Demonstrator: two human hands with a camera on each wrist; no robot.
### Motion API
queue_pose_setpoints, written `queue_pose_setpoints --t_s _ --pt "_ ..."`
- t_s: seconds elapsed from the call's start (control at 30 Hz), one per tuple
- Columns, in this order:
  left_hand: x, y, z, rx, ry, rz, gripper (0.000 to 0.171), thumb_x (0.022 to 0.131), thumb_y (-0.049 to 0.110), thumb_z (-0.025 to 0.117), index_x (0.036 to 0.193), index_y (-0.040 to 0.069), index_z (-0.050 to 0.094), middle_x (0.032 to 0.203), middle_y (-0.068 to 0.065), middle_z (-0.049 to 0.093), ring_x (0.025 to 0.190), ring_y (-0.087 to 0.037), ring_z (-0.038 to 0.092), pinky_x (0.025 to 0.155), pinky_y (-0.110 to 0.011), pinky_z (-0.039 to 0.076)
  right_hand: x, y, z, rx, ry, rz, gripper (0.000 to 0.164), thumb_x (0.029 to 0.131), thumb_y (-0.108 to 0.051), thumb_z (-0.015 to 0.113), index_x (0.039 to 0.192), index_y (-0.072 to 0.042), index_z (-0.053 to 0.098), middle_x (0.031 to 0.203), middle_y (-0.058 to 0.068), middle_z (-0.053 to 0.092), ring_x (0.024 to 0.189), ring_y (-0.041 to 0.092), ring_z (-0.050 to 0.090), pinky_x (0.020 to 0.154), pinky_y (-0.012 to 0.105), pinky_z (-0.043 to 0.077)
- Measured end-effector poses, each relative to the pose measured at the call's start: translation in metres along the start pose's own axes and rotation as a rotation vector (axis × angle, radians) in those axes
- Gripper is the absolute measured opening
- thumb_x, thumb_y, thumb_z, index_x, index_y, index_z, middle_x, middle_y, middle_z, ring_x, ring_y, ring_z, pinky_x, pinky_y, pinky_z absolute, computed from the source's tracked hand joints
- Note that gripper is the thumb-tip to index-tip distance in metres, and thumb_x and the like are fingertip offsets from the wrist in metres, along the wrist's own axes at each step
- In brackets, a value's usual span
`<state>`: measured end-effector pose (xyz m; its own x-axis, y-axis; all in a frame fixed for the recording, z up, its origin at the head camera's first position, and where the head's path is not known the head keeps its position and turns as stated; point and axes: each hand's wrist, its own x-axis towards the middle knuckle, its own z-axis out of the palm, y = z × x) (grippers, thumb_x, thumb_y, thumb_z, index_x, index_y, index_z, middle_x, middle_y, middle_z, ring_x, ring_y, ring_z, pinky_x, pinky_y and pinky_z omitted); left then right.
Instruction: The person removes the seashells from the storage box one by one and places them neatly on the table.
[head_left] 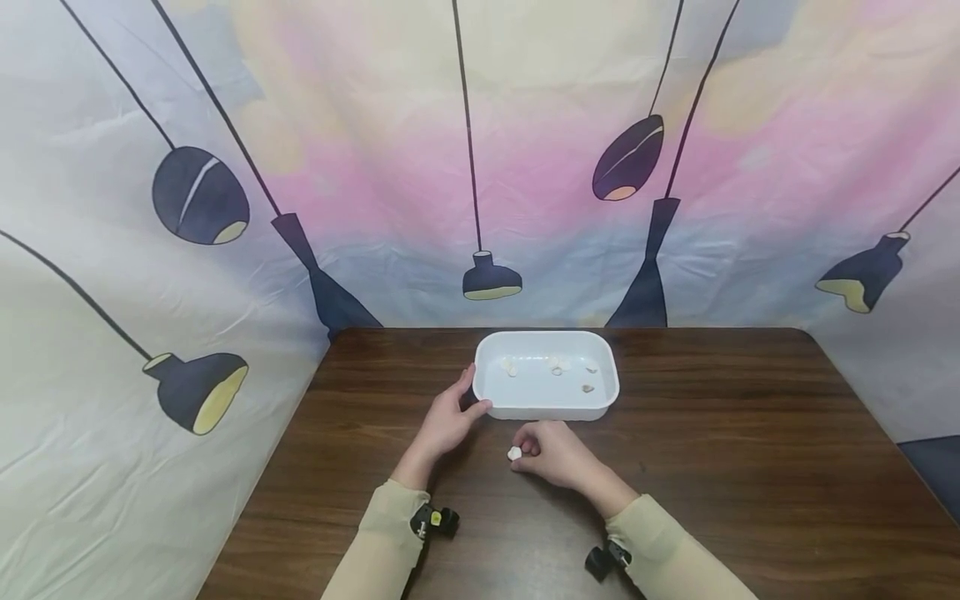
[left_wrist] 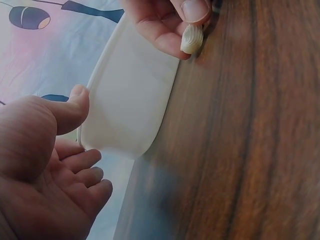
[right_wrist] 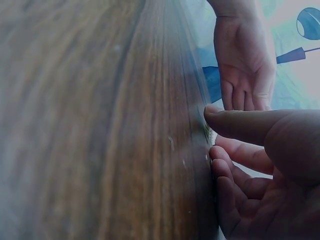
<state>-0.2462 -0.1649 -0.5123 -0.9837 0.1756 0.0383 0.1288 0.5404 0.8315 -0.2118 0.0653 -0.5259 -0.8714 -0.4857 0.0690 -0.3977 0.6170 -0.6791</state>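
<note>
My left hand (head_left: 446, 419) holds the near left corner of a white rectangular tray (head_left: 546, 412), thumb at the rim and fingers along the outer side. In front of the tray, close over the table, my right hand (head_left: 557, 454) pinches a small whitish seashell (head_left: 514, 453) between thumb and fingers. Fine curved ridges show on this shell (left_wrist: 192, 39) in the left wrist view. From the right wrist view it is mostly hidden behind the thumb (right_wrist: 240, 124). Several small shells lie scattered in the tray, among them a brownish one (head_left: 587, 388) and a pale one (head_left: 510, 367).
The dark wood-grain table (head_left: 735, 467) extends to both sides of the tray. Behind its far edge hangs a pastel cloth (head_left: 390, 150) printed with dark lamps. Each sleeve carries a small black wrist camera, such as the left one (head_left: 442, 522).
</note>
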Motion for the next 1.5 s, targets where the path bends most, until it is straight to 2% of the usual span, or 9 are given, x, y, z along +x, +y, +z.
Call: queue_pose_setpoints --t_s 0.4,0.63,0.97,1.5 --pt "-0.002 -0.001 0.0 0.009 0.004 0.025 0.074 0.106 0.021 0.07 0.167 0.004 0.033 0.171 -0.016 0.033 0.159 -0.034 0.031 0.127 -0.055 0.028 -0.001 0.0 0.002 0.004 0.008 -0.01 0.021 0.084 -0.019 0.093 0.095 -0.014 0.077 0.079 -0.009 0.065 0.072 0.005 0.057 0.066 0.027 0.049" --pt "-0.001 -0.001 0.0 0.007 0.002 0.008 0.074 0.106 0.023 0.07 0.168 0.006 0.032 0.172 -0.012 0.031 0.159 -0.03 0.029 0.128 -0.052 0.026 0.001 0.0 0.001 0.001 0.003 -0.007 0.023 0.083 -0.02 0.093 0.098 -0.013 0.076 0.079 -0.009 0.064 0.073 0.005 0.057 0.067 0.028 0.05" --pt "-0.001 0.0 -0.001 0.015 -0.003 0.01 0.074 0.106 0.023 0.07 0.167 0.005 0.032 0.172 -0.014 0.032 0.159 -0.031 0.03 0.128 -0.052 0.027 0.001 0.001 0.0 0.032 -0.024 0.013 0.027 0.082 -0.018 0.094 0.102 -0.011 0.077 0.082 -0.009 0.066 0.076 0.007 0.06 0.069 0.029 0.052" --pt "-0.001 0.001 -0.001 0.013 -0.002 0.0 0.074 0.106 0.023 0.069 0.167 0.005 0.032 0.172 -0.014 0.032 0.159 -0.031 0.03 0.128 -0.052 0.027 0.0 0.005 -0.019 0.088 -0.168 -0.026 0.036 0.088 -0.021 0.09 0.119 -0.006 0.076 0.095 -0.004 0.072 0.091 0.012 0.066 0.082 0.035 0.058"
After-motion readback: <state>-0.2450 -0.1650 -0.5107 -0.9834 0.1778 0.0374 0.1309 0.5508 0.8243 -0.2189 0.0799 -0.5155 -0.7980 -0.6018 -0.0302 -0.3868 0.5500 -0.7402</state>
